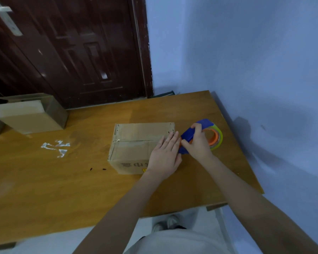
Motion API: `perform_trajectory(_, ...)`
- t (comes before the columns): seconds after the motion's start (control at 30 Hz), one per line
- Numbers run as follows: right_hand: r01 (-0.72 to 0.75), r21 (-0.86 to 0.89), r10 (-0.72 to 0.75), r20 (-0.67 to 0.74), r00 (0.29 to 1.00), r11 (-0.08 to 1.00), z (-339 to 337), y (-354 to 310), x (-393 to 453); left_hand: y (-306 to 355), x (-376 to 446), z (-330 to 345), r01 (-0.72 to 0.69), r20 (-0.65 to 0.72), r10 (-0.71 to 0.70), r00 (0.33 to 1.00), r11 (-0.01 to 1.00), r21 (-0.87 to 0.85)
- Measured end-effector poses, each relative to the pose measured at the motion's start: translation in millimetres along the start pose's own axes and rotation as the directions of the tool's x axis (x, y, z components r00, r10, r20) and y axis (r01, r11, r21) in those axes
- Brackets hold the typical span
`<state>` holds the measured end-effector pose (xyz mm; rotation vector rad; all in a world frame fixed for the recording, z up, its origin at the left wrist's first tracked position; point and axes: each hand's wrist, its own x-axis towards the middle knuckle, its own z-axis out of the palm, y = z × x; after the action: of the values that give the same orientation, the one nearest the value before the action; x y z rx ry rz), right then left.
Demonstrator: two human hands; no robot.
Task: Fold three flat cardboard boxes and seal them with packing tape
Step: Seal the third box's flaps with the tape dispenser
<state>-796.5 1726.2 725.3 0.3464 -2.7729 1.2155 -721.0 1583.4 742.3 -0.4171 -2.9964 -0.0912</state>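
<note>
A folded cardboard box [134, 142] stands on the wooden table [81, 180], its top flaps closed along a middle seam. My left hand [165, 154] lies flat with straight fingers on the box's right end. My right hand [197, 142] grips a blue tape dispenser [195, 132] that carries an orange-cored roll of tape [216, 139], held against the box's right edge beside my left hand. Two more cardboard boxes [31, 112] sit at the table's far left.
White smears [56, 146] mark the tabletop left of the box. A dark wooden door [72, 48] stands behind the table. A pale blue wall [246, 61] runs close along the table's right side.
</note>
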Motion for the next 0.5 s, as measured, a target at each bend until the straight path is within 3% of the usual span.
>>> perform_trajectory(0.13, -0.013, -0.072, 0.017, 0.056, 0.998, 0.997, -3.6, -3.0, 8.1, 0.5, 2.7, 0.3, 0.000, 0.000, 0.000, 1.000, 1.000, 0.003)
perform_trajectory(0.23, 0.061, -0.276, 0.017, 0.269, 0.963, 0.959, 3.0, 3.1, -5.8, 0.1, 2.0, 2.4, -0.011, -0.012, 0.011, 1.000, 1.000, 0.012)
perform_trajectory(0.3, -0.056, -0.139, 0.092, 0.266, 0.959, 0.989, 9.1, 4.6, -21.1, -3.2, 1.4, 2.4, 0.018, -0.021, -0.018, 1.000, 1.000, -0.006)
perform_trajectory(0.37, -0.114, -0.009, 0.114, 0.162, 0.980, 0.993, 6.4, 0.1, -15.5, -7.8, 3.5, 1.6, 0.050, -0.043, -0.051, 0.998, 0.999, -0.014)
perform_trajectory(0.5, -0.176, -0.039, 0.180, 0.172, 0.969, 0.984, -15.2, -7.2, 17.0, -7.6, 4.8, -0.6, 0.034, -0.037, -0.036, 0.999, 0.998, -0.051)
